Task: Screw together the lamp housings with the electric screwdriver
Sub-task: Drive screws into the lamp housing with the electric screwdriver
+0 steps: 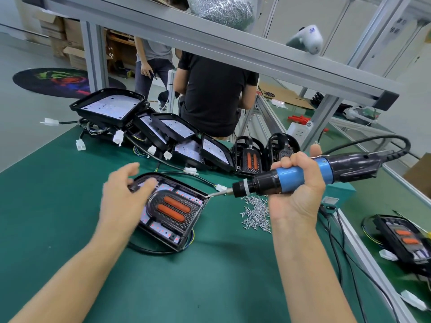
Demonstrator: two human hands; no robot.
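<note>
Nearest us, our right hand (295,183) wraps its fingers around the blue-and-black screwdriver (300,174), its tip at the far right corner of the lamp housing (171,209). Our left hand (123,195) rests on the housing's left end, fingers loosely spread, gripping nothing. Housing lies flat on the green mat (210,276), mid-table. Loose screws (255,212) just right of it. More housings (149,127) stacked along the far edge.
</note>
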